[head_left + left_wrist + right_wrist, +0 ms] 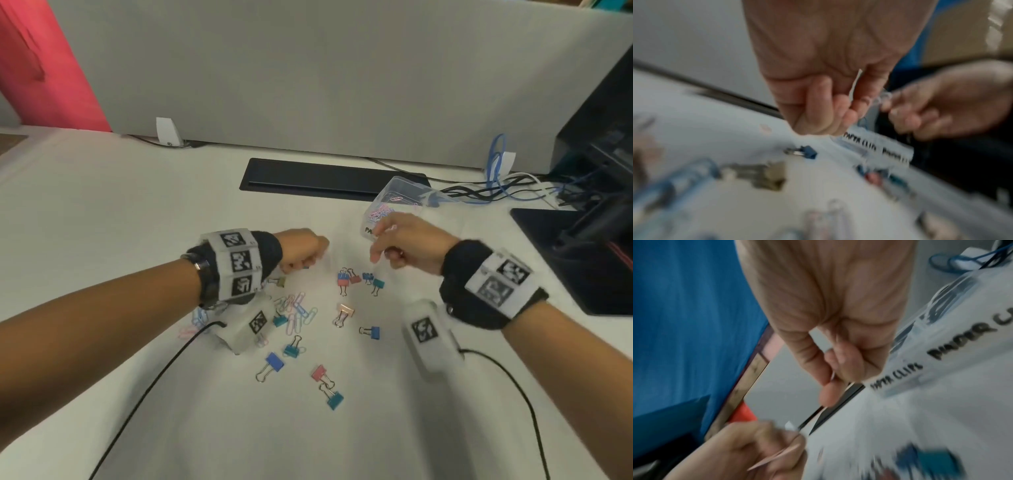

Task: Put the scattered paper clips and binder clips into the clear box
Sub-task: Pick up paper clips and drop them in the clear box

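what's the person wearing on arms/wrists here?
Both forearms bare, no sleeves. Each wrist carries a black fabric band ringed with white square-patterned marker tiles, plus a translucent white camera block trailing a thin black cable. Left wrist adds a dark bracelet.

Both wrist views are blurring badly. My left hand [301,251] is curling over something I cannot identify; my right hand [407,245] is hiding the clear box [402,195] front label.
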`<state>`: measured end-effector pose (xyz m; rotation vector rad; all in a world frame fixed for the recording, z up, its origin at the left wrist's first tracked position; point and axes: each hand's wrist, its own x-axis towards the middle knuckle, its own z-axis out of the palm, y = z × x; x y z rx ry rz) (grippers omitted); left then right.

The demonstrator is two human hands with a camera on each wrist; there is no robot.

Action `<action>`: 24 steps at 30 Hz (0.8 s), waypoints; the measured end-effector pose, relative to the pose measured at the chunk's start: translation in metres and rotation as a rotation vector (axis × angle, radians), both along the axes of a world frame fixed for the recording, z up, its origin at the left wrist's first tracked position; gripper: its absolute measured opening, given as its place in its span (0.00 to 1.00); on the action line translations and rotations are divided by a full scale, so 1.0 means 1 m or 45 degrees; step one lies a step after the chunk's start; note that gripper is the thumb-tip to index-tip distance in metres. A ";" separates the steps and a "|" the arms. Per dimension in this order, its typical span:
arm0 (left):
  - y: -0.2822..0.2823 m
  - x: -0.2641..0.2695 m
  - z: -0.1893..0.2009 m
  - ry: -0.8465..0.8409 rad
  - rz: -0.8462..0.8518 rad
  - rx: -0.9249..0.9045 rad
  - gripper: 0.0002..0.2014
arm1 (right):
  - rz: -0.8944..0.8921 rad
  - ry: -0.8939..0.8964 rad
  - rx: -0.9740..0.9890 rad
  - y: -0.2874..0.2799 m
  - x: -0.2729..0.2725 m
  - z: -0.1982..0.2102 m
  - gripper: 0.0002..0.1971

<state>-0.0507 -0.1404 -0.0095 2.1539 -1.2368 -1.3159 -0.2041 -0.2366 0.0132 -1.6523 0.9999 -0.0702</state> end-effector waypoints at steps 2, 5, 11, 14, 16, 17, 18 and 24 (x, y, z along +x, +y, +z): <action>0.005 0.009 0.006 0.464 0.175 -0.058 0.09 | -0.092 0.014 0.079 -0.019 0.004 0.007 0.14; 0.012 0.018 0.010 0.901 0.310 -0.122 0.02 | -0.272 0.023 0.053 -0.042 0.017 0.013 0.11; 0.009 0.025 0.009 1.066 0.401 -0.152 0.17 | -0.424 0.099 -0.323 -0.079 0.037 0.001 0.19; 0.005 0.024 0.011 1.090 0.433 -0.178 0.14 | -0.296 0.189 -0.422 -0.082 0.037 -0.007 0.20; 0.004 0.023 0.011 1.163 0.508 -0.211 0.09 | -0.273 0.107 -0.439 -0.079 0.035 -0.009 0.19; 0.003 0.022 0.011 1.190 0.552 -0.225 0.08 | -0.296 0.048 -0.462 -0.077 0.034 -0.009 0.18; 0.001 0.021 0.011 1.201 0.589 -0.232 0.08 | -0.333 -0.008 -0.486 -0.072 0.031 -0.008 0.17; -0.029 0.016 0.012 1.088 0.655 -0.063 0.07 | 0.027 -0.117 -0.499 -0.009 -0.013 0.000 0.13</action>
